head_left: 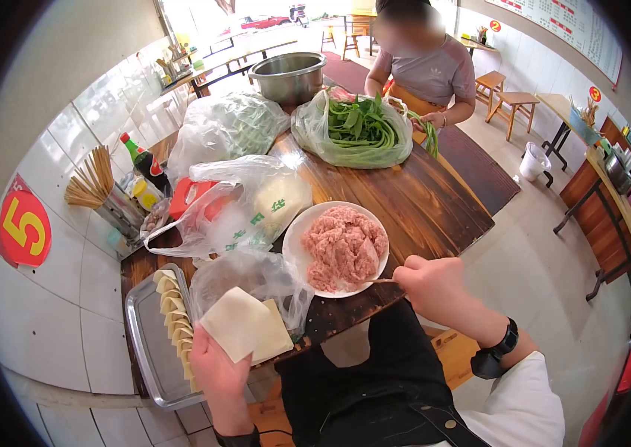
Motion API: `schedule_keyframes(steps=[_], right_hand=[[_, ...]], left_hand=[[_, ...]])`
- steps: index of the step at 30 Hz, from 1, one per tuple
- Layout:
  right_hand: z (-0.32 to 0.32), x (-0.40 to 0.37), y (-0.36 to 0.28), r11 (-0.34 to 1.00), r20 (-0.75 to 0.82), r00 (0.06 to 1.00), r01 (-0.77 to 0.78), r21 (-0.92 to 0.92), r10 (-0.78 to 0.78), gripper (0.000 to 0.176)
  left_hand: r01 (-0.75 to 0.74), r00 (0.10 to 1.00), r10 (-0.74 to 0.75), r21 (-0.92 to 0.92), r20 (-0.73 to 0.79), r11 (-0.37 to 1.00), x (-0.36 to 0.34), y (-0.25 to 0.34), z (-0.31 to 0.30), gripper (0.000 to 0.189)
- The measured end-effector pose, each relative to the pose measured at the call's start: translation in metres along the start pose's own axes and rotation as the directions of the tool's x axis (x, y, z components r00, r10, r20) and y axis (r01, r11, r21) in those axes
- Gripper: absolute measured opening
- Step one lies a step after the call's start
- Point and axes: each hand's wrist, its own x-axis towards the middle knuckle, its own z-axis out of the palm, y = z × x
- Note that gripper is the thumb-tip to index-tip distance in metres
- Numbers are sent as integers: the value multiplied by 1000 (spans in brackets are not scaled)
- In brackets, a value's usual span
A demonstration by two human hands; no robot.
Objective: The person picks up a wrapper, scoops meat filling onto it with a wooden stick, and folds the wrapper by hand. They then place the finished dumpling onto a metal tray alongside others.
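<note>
My left hand (215,369) holds a pale square dough wrapper (235,322) flat on its fingers, just above a stack of wrappers (277,339) at the table's near edge. My right hand (431,283) grips a thin stick (382,280) whose tip reaches the minced pink meat (343,246) heaped on a white plate (295,237). A metal tray (144,339) at the left holds a row of several folded dumplings (174,316).
Plastic bags (233,201) crowd the wooden table (420,201); one holds green vegetables (360,127). A steel pot (288,74) stands at the far end. Another person (427,63) sits opposite handling greens. Chopsticks holder (103,190) and sauce bottle (144,160) stand by the wall.
</note>
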Motion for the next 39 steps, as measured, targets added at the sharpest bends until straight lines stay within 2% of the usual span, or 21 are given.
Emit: schedule_keyframes(steps=[2,3,4,5,6,7,8,9,11,12,16,18,19,21,22,23,25,27,30,32,39], right_hand=[[-3,2,3,998,-124,992,-8,63,16,13],[-3,3,2,998,-122,992,-8,61,15,13],[-3,5,1,999,-119,993,2,48,4,12],[-3,6,0,999,-117,993,12,33,-8,12],[0,4,0,1000,-120,993,14,25,-11,12],[5,1,0,999,-84,996,31,39,-28,11],[8,1,1,997,-47,998,48,54,-45,11],[6,2,3,998,-48,998,50,50,-48,11],[2,3,8,996,-85,996,24,83,-17,11],[1,3,9,996,-85,996,23,81,-17,11],[13,4,7,995,-85,996,30,94,-22,12],[14,9,7,993,-56,997,53,110,-47,12],[10,13,7,994,-109,993,48,98,-37,10],[10,18,9,995,-161,987,35,91,-20,9],[16,21,11,991,-149,984,112,71,-101,9],[20,24,12,981,-141,974,188,53,-179,10],[11,23,12,975,-105,973,213,67,-206,11],[-3,21,15,966,-54,969,246,75,-242,11],[-18,12,17,980,-15,983,185,68,-185,11],[-17,4,14,996,-32,999,37,82,-35,11],[15,0,7,991,-39,996,-74,113,79,5]], left_hand=[[4,991,-28,181,129,983,-12,-17,-6,44],[5,991,-28,179,129,984,-21,-28,-4,44],[-152,983,48,644,175,750,-30,-41,1,42],[-269,963,92,917,253,295,-37,-54,4,41],[-1,1000,-15,598,21,802,-36,-69,-2,41],[242,965,-240,12,-104,970,-33,-83,-6,41],[344,937,-341,29,-70,939,-33,-95,-5,42],[430,899,-437,-120,-36,895,-33,-105,-10,41],[540,841,-539,-112,47,834,-34,-121,-12,37],[629,777,-578,-274,250,727,-30,-125,-15,41],[620,784,-598,-280,169,733,-23,-137,-10,44],[587,807,-590,-144,29,797,-19,-140,-8,46],[582,810,-585,-150,27,799,-18,-141,-4,46],[515,853,-508,39,-115,856,-16,-144,7,45],[499,856,-496,-15,-148,866,-12,-148,3,44],[498,856,-493,-6,-152,867,-8,-150,0,44],[510,854,-512,-50,-91,859,-2,-149,0,45],[490,864,-485,5,-131,872,-1,-149,5,46],[478,872,-472,14,-130,878,2,-152,11,45],[425,897,-419,13,-141,905,7,-155,12,45],[363,914,-352,22,-202,931,22,-155,20,45]])
